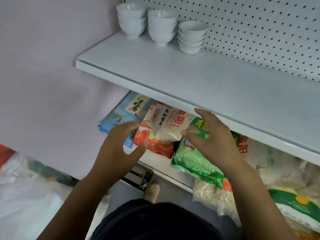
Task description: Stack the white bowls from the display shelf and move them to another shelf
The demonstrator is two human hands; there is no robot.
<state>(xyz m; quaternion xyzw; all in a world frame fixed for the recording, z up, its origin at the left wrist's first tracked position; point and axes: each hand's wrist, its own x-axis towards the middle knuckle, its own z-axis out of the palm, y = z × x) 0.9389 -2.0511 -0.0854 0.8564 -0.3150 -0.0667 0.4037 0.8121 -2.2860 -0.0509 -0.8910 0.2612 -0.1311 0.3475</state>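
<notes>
Three nested stacks of white bowls stand at 12 o'clock on the shelf, presumably to save space. Left hand and right hand hover at 6 o'clock, released and empty.

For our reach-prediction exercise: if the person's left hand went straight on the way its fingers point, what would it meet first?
Most likely the orange leaf-printed rice bag: the left hand points its fingers at it from close by, though depth is unclear.
</notes>
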